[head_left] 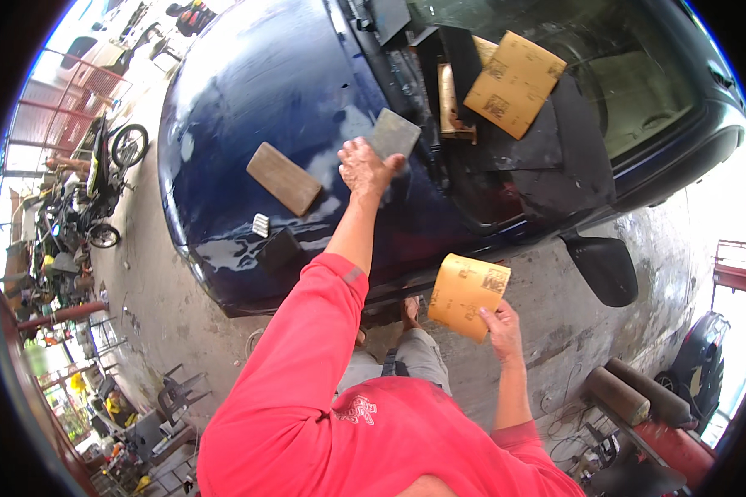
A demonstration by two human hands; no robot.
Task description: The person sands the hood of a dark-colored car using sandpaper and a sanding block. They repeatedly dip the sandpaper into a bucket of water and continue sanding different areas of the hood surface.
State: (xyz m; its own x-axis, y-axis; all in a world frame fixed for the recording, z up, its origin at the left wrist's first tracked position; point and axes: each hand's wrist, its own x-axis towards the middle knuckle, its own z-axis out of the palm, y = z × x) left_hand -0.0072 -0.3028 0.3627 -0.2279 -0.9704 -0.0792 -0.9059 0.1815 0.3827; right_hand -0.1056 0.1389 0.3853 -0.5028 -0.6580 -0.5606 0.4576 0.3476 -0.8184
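Note:
My left hand (365, 168) reaches over the dark blue car hood (249, 91), its fingers spread and nothing in them that I can see. Right beside it, near the thumb and fingers, lies a flat grey sanding block (396, 132). Whether the hand touches the block or the paint I cannot tell. In my right hand (503, 330) a yellow-brown sheet of sandpaper (470, 294) is pinched at its lower right edge, curling at the top, out beside the car. A brown rectangular block (283, 178) and a small whitish ridged piece (261, 225) rest on the hood.
More sandpaper (515, 83) and dark sheets (514, 145) cover the windshield base. The side mirror (603, 269) juts out at right. A motorcycle (108, 178) stands at far left, with clutter below it. Padded rolls (617, 393) lie at lower right above concrete floor (166, 290).

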